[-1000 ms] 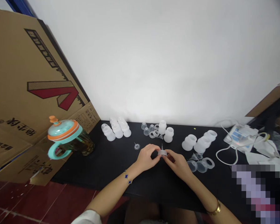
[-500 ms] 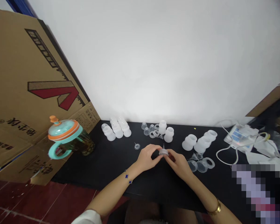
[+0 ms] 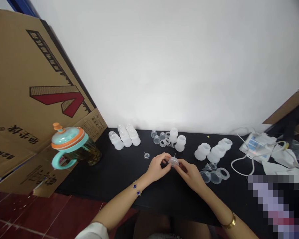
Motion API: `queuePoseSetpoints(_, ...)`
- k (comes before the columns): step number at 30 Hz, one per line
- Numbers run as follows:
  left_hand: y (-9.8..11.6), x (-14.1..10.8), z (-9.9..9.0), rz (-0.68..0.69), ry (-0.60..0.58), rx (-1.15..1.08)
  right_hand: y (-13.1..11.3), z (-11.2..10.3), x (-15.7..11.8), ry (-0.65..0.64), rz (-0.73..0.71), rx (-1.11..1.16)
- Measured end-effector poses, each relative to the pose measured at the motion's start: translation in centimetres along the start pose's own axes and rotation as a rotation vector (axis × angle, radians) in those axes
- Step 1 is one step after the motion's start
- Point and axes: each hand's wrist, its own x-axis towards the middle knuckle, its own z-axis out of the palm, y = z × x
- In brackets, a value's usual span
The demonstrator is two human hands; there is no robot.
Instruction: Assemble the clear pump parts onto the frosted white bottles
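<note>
Between both hands is a translucent baby bottle collar ring (image 3: 173, 161) with a thin spike standing up from it. My left hand (image 3: 159, 166) pinches it from the left with thumb and fingers. From the right, the fingertips of my right hand (image 3: 188, 171) close on the same ring. A small clear disc with a thin stem (image 3: 146, 155) lies on the black table to the left. Beyond the hands stand two white bottles (image 3: 180, 143), beside several clear nipples (image 3: 156, 139) and loose rings (image 3: 162, 143).
Capped bottles (image 3: 125, 138) stand at the back left. Open white bottles (image 3: 202, 151), clear domes (image 3: 216, 177) and a flat ring (image 3: 223, 173) are on the right. A teal-lidded jug (image 3: 69, 142) stands by a cardboard box (image 3: 40, 99). A white cable (image 3: 251, 166) lies far right.
The collar ring has tilted in my fingers, so more of its clear underside shows. Both hands keep their grip and have shifted only slightly.
</note>
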Motion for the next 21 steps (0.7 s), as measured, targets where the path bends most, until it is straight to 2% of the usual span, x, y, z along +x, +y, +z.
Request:
queuePoseSetpoints(5,0.03,0.15,-0.13,-0.081,0.028,-0.111,-0.12,-0.04,0.02,-0.010,-0.010,-0.009)
queuePoseSetpoints(10,-0.25,0.13,-0.08,-0.100,0.053,-0.148,0.02,0.13,-0.01,-0.011,-0.026,-0.046)
queuePoseSetpoints(21,-0.27,0.16,0.00,-0.131,0.005,-0.197,-0.10,0.06,-0.04,-0.021,-0.036,-0.038)
